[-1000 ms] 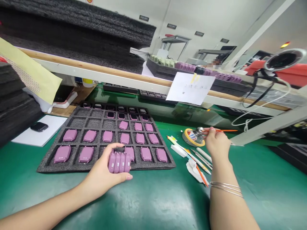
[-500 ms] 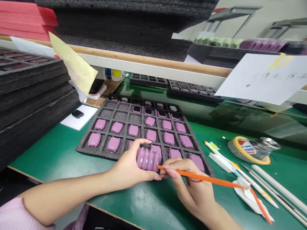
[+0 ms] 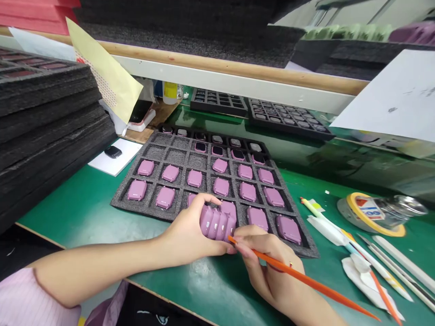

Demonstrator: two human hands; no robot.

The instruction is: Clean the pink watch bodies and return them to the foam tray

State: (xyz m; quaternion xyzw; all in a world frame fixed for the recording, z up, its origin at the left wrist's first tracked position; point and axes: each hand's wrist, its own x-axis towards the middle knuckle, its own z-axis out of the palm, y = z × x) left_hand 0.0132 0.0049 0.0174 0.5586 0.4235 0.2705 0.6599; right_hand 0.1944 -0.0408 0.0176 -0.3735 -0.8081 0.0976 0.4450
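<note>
Green bench mat carries a black foam tray of purple watch cases. Left hand is curled tight around a stack of purple cases at the tray's near edge. Right hand pinches an orange brush, its tip touching the stack.

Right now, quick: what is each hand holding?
Left hand: closed around a row of purple casings.
Right hand: closed on an orange stick, its tip at the casings.
</note>
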